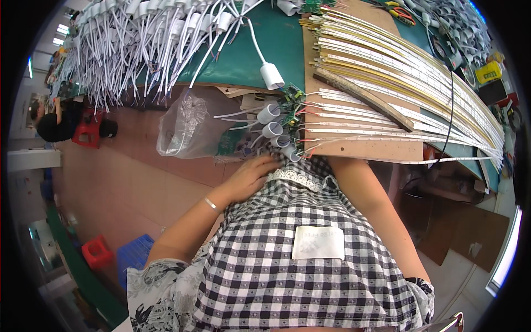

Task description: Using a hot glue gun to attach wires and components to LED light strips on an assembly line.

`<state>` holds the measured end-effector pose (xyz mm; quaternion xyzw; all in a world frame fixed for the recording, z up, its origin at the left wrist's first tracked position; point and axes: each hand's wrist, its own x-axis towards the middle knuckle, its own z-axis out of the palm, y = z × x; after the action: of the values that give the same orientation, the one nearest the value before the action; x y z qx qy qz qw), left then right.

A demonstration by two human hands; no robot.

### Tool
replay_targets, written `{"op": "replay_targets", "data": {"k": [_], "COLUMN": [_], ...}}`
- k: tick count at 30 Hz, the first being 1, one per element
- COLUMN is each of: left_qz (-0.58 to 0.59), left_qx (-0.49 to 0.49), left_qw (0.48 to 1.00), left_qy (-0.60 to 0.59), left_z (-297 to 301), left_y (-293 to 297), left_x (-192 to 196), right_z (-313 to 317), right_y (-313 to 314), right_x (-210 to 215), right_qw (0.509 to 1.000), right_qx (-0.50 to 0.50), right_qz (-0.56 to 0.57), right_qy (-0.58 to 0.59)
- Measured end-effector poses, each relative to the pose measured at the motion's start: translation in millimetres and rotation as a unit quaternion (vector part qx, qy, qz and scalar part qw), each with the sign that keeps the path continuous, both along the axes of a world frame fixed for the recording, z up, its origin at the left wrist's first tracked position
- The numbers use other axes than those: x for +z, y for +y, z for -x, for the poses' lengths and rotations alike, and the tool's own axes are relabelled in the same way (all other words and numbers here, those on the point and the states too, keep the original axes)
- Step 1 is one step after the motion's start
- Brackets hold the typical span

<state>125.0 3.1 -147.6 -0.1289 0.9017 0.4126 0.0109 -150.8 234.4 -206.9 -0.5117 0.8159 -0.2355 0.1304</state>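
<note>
My left hand (255, 176) lies against the top of the checked apron (260, 249), below the white lamp caps. Its visible fingers stretch toward the apron's lace trim (296, 178); I see nothing held, though the tips are partly lost against the cloth. My right forearm (362, 185) runs up to the brown board's front edge, where the hand is hidden. Just beyond my left fingers hang several white lamp caps (271, 130) with white cables, beside small green circuit boards (291, 102). Red wires join these boards to white LED strips (359, 114) on the brown board (365, 149).
A wooden bar (362, 99) lies across the strips. Many white-capped cables (144, 44) cover the green table (243, 61) at far left. A clear plastic bag (185, 127) hangs below its edge. Yellow-handled pliers (402, 15) lie far right. Another person (52, 122) is at left.
</note>
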Motion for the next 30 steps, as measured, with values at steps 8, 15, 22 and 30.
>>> {"op": "replay_targets", "data": {"k": [8,15,22,30], "left_qz": [0.000,-0.065,-0.022,-0.052], "left_qx": [0.137,0.205,0.052,-0.073], "left_qw": [0.959,0.976,0.987,0.970], "left_qy": [-0.249,-0.013,-0.151,-0.224], "left_z": [13,-4,11,6], "left_y": [-30,-25,-49,-25], "left_x": [-48,-94,-33,25], "right_z": [-1,1,-18,-12], "right_y": [-43,-22,-15,26], "right_x": [2,-5,14,20], "right_qw": [0.992,0.988,0.962,0.991], "right_qx": [0.064,-0.096,-0.150,-0.097], "right_qz": [0.102,-0.106,-0.089,-0.041], "right_qy": [-0.041,0.056,0.212,0.083]}}
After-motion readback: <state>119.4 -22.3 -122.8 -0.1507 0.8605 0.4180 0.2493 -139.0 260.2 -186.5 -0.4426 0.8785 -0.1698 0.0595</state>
